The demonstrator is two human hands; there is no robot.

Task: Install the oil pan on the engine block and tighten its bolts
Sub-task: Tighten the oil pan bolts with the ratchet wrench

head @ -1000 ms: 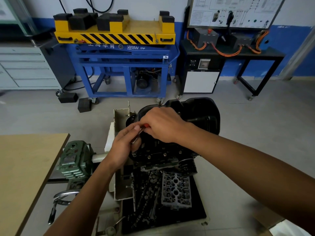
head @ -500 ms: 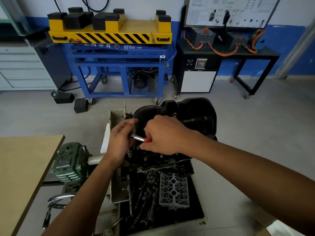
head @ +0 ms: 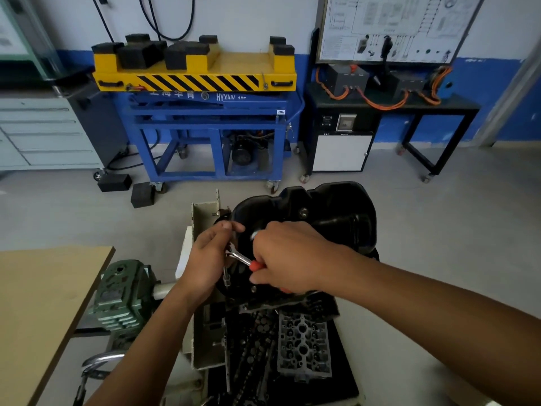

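Our right hand [head: 292, 259], knuckles up, clenches the red-handled ratchet [head: 239, 256]. Our left hand [head: 206, 259] pinches its head with curled fingers at the black oil pan [head: 336, 218], frame centre.

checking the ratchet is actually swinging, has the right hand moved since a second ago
Yes. Against the oil pan, the right hand has slid toward the camera, swinging the ratchet handle with it.

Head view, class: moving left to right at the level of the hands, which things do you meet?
Tan wooden tabletop → green metal gearbox → left hand → red-handled silver ratchet wrench → right hand.
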